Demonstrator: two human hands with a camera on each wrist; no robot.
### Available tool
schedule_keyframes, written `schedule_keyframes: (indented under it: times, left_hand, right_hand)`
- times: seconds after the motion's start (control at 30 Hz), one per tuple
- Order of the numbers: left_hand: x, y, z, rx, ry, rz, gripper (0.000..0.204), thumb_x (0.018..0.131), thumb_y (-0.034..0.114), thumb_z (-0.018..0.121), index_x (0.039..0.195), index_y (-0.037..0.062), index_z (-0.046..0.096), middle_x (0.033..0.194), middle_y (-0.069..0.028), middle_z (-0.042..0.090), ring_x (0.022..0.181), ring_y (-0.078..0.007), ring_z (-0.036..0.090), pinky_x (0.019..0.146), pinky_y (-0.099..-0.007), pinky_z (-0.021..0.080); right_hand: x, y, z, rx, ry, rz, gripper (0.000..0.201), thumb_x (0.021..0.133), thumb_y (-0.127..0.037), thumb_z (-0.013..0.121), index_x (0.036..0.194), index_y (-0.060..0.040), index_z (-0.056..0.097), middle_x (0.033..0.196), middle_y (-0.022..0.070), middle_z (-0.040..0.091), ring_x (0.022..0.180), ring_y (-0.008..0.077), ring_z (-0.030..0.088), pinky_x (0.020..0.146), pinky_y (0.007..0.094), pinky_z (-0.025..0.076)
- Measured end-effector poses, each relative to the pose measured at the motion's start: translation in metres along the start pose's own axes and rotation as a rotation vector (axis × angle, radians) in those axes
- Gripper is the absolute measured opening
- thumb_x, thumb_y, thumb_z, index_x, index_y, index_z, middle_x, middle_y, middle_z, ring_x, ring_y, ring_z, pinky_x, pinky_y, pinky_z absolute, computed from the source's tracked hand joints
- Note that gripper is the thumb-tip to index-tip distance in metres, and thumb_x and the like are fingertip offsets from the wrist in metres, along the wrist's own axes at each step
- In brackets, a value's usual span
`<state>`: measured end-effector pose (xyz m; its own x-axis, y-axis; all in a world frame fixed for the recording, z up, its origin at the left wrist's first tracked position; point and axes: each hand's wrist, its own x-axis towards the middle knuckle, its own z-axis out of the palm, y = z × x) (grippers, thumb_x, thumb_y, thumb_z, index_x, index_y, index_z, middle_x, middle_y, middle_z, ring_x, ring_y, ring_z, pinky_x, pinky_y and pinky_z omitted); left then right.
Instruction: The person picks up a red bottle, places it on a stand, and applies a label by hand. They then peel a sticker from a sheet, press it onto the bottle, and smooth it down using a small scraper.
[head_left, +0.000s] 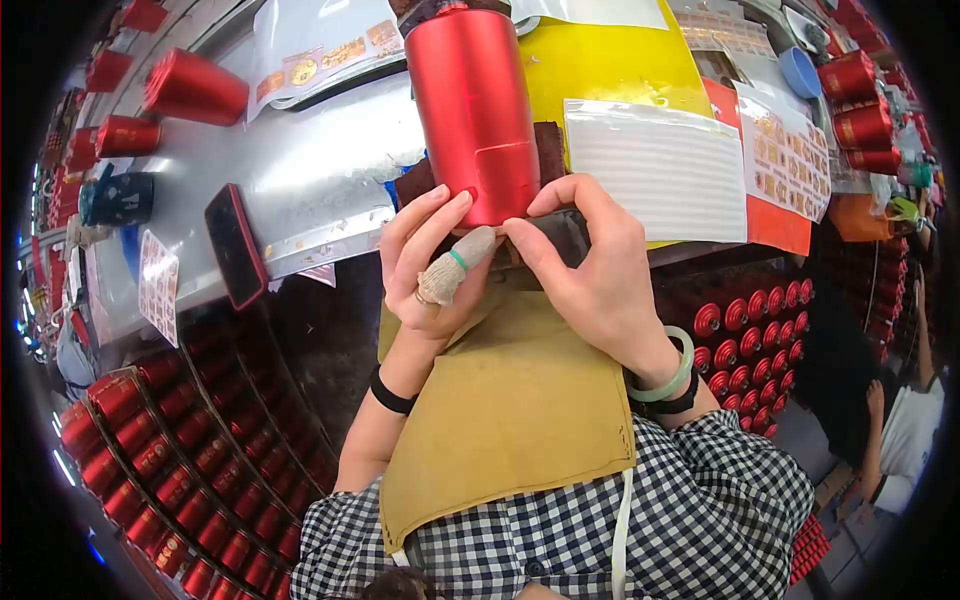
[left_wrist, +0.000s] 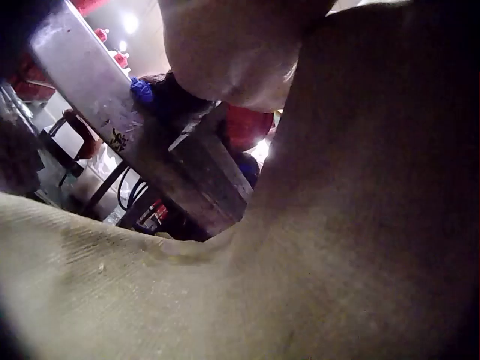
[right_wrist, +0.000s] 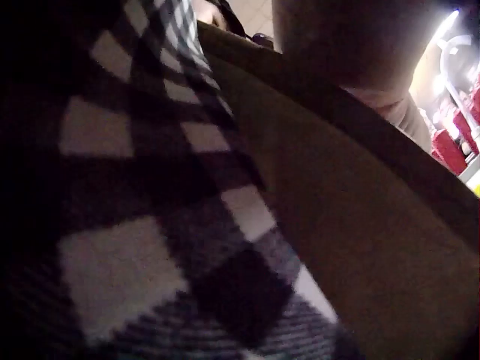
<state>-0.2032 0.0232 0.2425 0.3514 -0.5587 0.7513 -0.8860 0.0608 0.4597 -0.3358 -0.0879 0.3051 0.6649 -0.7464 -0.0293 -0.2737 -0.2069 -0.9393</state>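
Note:
A glossy red metal cylinder (head_left: 475, 100) lies with its near end toward the person in the head view. A faint rectangular outline, like a clear film, shows on its surface near that end. The left hand (head_left: 430, 260) holds the near end, two fingertips on the side and a cloth-covered digit with a green band at the rim. At the same rim, the right hand (head_left: 600, 270) puts its thumb tip below and its bent index finger against the side. The left wrist view has a sliver of red cylinder (left_wrist: 247, 127) beyond the hand; shirt and apron fill most of the right wrist view.
A metal table (head_left: 330, 165) carries a phone (head_left: 236, 245), a red cup (head_left: 197, 84) and a dark blue mug (head_left: 117, 196). To the right lie a white striped sheet (head_left: 655, 170), a yellow sheet (head_left: 620, 65) and a sticker sheet (head_left: 785, 155). Racked red cylinders (head_left: 190, 470) stand below left.

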Motion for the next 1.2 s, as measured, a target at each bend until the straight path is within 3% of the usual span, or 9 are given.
schedule_keyframes:
  times: [0.7, 0.8, 0.87, 1.0, 1.07, 1.13, 1.17, 1.2]
  left_hand:
    - [0.003, 0.003, -0.002, 0.07, -0.032, -0.018, 0.021, 0.074, -0.008, 0.079, 0.09, 0.0069, 0.08, 0.116, -0.0107, 0.074, 0.11, -0.031, 0.068, 0.086, -0.0374, 0.059]
    - [0.002, 0.0, -0.002, 0.079, -0.021, 0.07, 0.021, 0.076, -0.007, 0.078, 0.093, 0.0064, 0.08, 0.117, -0.011, 0.073, 0.111, -0.0304, 0.067, 0.085, -0.036, 0.06]
    - [0.0, 0.004, -0.001, 0.057, -0.033, -0.008, 0.034, 0.08, 0.0, 0.078, 0.111, 0.0132, 0.076, 0.12, -0.0109, 0.074, 0.113, -0.0311, 0.065, 0.085, -0.0371, 0.059]
    - [-0.002, 0.001, -0.004, 0.12, -0.079, 0.037, 0.039, 0.078, 0.003, 0.079, 0.114, 0.018, 0.077, 0.124, -0.0096, 0.072, 0.114, -0.0301, 0.064, 0.085, -0.0366, 0.058]
    - [-0.002, -0.004, -0.005, 0.222, -0.12, 0.155, 0.041, 0.076, 0.007, 0.081, 0.114, 0.0203, 0.077, 0.127, -0.0075, 0.07, 0.112, -0.0289, 0.063, 0.085, -0.0367, 0.057]
    - [-0.001, 0.001, -0.003, 0.256, -0.102, 0.149, 0.042, 0.076, 0.008, 0.082, 0.116, 0.0204, 0.077, 0.127, -0.0067, 0.069, 0.113, -0.0288, 0.063, 0.086, -0.037, 0.057]
    - [-0.001, 0.006, 0.0, 0.286, -0.086, 0.141, 0.043, 0.076, 0.009, 0.083, 0.117, 0.0205, 0.077, 0.127, -0.006, 0.068, 0.113, -0.0288, 0.062, 0.087, -0.0373, 0.056]
    - [-0.001, 0.011, 0.005, 0.285, -0.085, 0.144, 0.043, 0.076, 0.009, 0.083, 0.117, 0.0205, 0.077, 0.127, -0.006, 0.068, 0.113, -0.0288, 0.062, 0.087, -0.0373, 0.056]
  right_hand:
    - [0.001, 0.001, -0.004, -0.004, 0.001, 0.013, 0.014, 0.093, -0.011, 0.068, 0.1, -0.0003, 0.064, 0.093, 0.0168, 0.07, 0.089, 0.0359, 0.07, 0.08, 0.0402, 0.053]
    - [0.0, 0.001, -0.005, 0.017, 0.001, 0.028, 0.014, 0.093, -0.011, 0.067, 0.101, 0.0001, 0.064, 0.093, 0.0172, 0.07, 0.088, 0.0352, 0.07, 0.08, 0.04, 0.054]
    - [0.0, 0.001, -0.007, 0.019, 0.016, 0.016, 0.014, 0.094, -0.01, 0.065, 0.103, 0.0006, 0.063, 0.094, 0.0179, 0.069, 0.089, 0.0351, 0.069, 0.081, 0.0399, 0.053]
    - [0.002, 0.011, -0.015, 0.032, 0.069, -0.048, 0.018, 0.094, -0.005, 0.059, 0.11, 0.0028, 0.061, 0.098, 0.0198, 0.067, 0.093, 0.0348, 0.068, 0.086, 0.0397, 0.052]
    - [0.003, 0.015, -0.02, 0.046, 0.074, -0.08, 0.023, 0.093, -0.001, 0.055, 0.115, 0.0039, 0.059, 0.102, 0.0196, 0.066, 0.097, 0.0357, 0.066, 0.09, 0.0403, 0.051]
    - [0.006, 0.017, -0.024, -0.09, 0.137, -0.206, 0.025, 0.094, 0.001, 0.055, 0.118, 0.0028, 0.059, 0.104, 0.0178, 0.066, 0.089, 0.0314, 0.067, 0.085, 0.0375, 0.053]
    - [0.005, 0.011, -0.021, 0.029, 0.172, -0.136, 0.03, 0.094, 0.004, 0.058, 0.123, 0.0012, 0.06, 0.104, 0.0153, 0.069, 0.084, 0.0259, 0.07, 0.08, 0.0324, 0.054]
    - [0.006, 0.015, -0.023, 0.029, 0.174, -0.138, 0.03, 0.094, 0.004, 0.058, 0.123, 0.0012, 0.06, 0.104, 0.0153, 0.069, 0.084, 0.0259, 0.07, 0.08, 0.0324, 0.054]
